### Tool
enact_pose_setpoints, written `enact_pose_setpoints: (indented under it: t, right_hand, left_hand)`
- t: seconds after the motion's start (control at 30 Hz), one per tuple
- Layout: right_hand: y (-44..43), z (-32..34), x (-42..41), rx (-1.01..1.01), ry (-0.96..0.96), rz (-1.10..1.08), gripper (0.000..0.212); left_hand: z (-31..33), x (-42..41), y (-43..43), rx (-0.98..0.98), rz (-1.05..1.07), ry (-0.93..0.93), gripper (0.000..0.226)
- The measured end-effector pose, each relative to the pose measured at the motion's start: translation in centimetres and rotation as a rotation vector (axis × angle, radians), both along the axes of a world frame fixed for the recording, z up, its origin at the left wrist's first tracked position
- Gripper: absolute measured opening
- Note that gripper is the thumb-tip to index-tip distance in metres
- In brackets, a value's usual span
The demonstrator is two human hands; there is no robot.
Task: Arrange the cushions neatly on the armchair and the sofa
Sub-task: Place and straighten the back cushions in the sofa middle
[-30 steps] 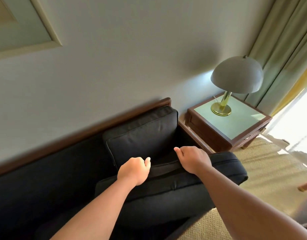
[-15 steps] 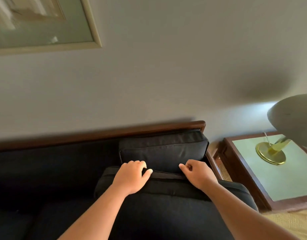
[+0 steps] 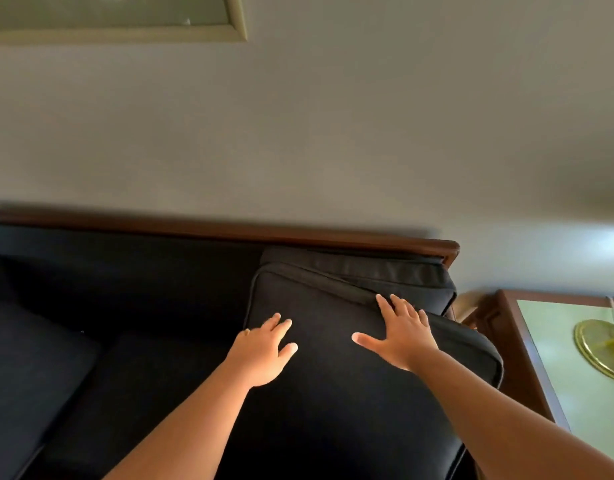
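A large black cushion point(image 3: 333, 393) lies at the right end of the dark sofa point(image 3: 125, 271), tilted up against a second black cushion point(image 3: 402, 275) that stands along the backrest. My left hand point(image 3: 262, 351) lies flat on the large cushion near its left corner, fingers spread. My right hand point(image 3: 400, 336) also presses flat on it, fingertips at its upper edge where it meets the back cushion. Another black seat cushion point(image 3: 28, 375) sits at the left of the sofa.
The sofa's wooden back rail point(image 3: 298, 233) runs along a grey wall. A wooden side table point(image 3: 527, 358) with a pale green top stands right of the sofa and carries a brass lamp base point(image 3: 599, 348). A framed picture point(image 3: 125, 22) hangs upper left.
Both hands have let go of the cushion's edge and now lie flat with straight fingers on its face. The cushion has been pushed back and stands more upright against the back cushion. The view has shifted left.
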State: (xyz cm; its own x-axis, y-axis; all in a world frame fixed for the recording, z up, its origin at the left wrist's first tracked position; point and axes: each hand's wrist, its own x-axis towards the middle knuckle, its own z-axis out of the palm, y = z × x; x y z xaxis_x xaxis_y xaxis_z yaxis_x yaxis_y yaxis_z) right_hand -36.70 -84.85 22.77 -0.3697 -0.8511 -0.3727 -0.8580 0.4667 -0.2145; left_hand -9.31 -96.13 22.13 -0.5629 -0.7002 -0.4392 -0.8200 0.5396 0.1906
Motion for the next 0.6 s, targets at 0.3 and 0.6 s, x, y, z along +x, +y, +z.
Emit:
enact_pose_setpoints:
  t: [0.3, 0.6]
  right_hand:
    - [0.4, -4.6, 5.9, 0.100, -0.093, 0.145, 0.097]
    - [-4.9, -5.1, 18.5, 0.138, -0.174, 0.474, 0.087]
  left_hand:
    - [-2.7, 9.0, 5.6, 0.364, 0.188, -0.231, 0.063]
    - [-2.6, 18.3, 1.6, 0.327, 0.389, -0.088, 0.060]
